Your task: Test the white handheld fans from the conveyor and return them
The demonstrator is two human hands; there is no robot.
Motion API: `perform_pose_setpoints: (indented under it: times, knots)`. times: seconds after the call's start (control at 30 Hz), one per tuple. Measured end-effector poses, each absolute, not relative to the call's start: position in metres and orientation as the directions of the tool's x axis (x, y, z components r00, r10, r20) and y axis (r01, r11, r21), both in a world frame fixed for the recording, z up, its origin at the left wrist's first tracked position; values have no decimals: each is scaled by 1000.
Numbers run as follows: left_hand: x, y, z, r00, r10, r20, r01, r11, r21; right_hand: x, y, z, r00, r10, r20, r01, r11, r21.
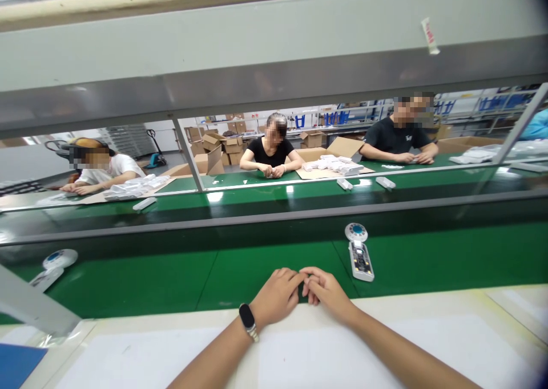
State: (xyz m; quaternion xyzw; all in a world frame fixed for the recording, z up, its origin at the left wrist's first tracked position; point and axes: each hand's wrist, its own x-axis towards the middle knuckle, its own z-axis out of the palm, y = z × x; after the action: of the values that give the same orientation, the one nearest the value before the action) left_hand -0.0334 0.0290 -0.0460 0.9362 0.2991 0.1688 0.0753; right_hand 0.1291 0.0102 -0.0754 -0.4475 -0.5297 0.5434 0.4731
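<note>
At the lower centre of the frame, the loosely curled fingers of the left hand (276, 299) and right hand (329, 293) are brought together at the tips; whether anything is pinched cannot be told. Right of centre, a white plastic device (361, 260), round-headed with a blue disc and an oblong, open-faced body, is seen on the smooth green belt (274, 246). At upper right, red print on a white strip (430, 36) is too blurred to be read.

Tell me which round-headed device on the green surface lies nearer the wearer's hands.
The device on the right, its dark insides showing, beyond the right hand; the other device lies far left, by the white post.
</note>
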Motion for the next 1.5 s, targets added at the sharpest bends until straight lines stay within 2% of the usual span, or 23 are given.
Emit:
perform_pose_setpoints:
  times: [1.5]
  knots:
    - [-34,30,-48,764,581,281,526,-813,252,129,8,-73,-168,986,17,-38,11,-999]
